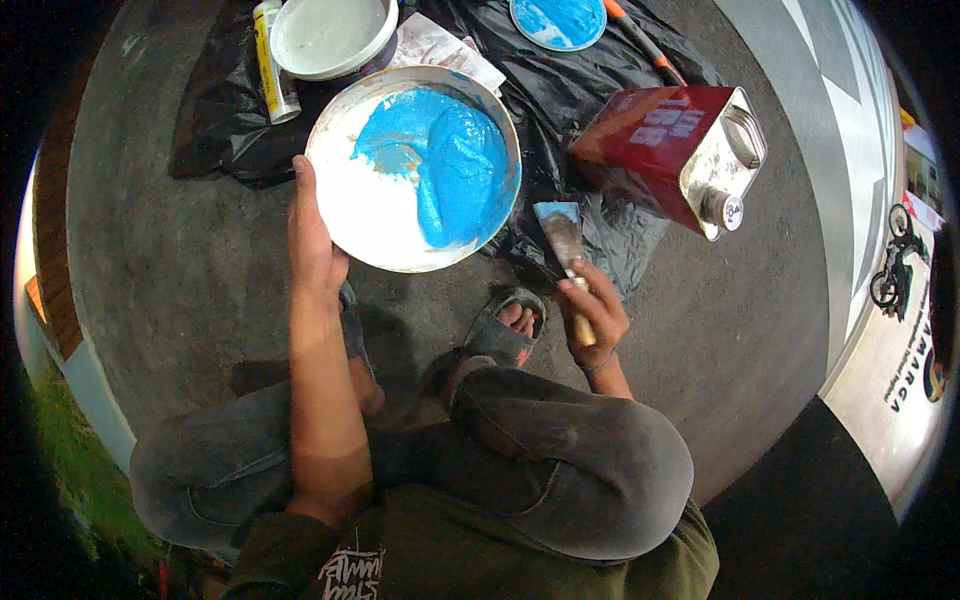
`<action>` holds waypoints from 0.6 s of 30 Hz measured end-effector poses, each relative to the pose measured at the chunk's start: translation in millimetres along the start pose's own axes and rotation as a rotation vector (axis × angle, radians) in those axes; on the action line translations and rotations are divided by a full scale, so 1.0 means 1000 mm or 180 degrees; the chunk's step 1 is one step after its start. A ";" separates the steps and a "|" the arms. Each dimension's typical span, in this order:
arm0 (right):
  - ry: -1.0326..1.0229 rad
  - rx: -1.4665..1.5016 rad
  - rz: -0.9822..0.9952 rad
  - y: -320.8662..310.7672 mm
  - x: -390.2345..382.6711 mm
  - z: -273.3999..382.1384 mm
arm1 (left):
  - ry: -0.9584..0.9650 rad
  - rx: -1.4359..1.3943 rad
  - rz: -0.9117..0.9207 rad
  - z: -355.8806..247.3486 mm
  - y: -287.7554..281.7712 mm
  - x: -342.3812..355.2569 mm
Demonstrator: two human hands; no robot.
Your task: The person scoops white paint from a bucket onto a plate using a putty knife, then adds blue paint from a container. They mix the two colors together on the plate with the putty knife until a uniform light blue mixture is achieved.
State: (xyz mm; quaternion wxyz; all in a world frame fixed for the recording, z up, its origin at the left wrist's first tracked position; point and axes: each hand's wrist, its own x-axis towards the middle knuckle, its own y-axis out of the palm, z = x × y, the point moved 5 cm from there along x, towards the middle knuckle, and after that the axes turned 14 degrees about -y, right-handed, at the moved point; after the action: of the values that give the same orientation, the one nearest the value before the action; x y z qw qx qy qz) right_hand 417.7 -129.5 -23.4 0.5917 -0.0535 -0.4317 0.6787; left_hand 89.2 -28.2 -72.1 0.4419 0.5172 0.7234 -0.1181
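Note:
My left hand [312, 235] grips the near-left rim of a round white pail [345, 215] that is tilted toward me, with thick blue paint pooled on its right side. My right hand [592, 315] holds a flat paintbrush [562, 235] by its wooden handle, bristles tipped with blue and pointing up, just right of the pail. The brush is apart from the pail. I am squatting, with my knees and sandalled feet below the pail.
A red rectangular metal can [672, 145] lies on its side on black plastic sheeting [560, 90]. Behind the pail stand a second white pail [332, 38], a yellow-labelled tube [272, 65] and a blue-smeared lid [558, 20]. A striped wall [850, 120] rises at right.

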 end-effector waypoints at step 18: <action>0.3090 0.3425 -0.2025 0.047 0.007 -0.037 | -0.0410 0.0089 0.0176 -0.008 -0.003 -0.002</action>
State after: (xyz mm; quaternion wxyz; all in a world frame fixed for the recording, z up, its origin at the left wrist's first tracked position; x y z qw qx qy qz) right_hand 402.0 -101.3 -73.6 0.8242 0.0759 0.2675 0.4932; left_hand 83.0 -25.7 -67.3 0.4834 0.5344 0.6771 -0.1490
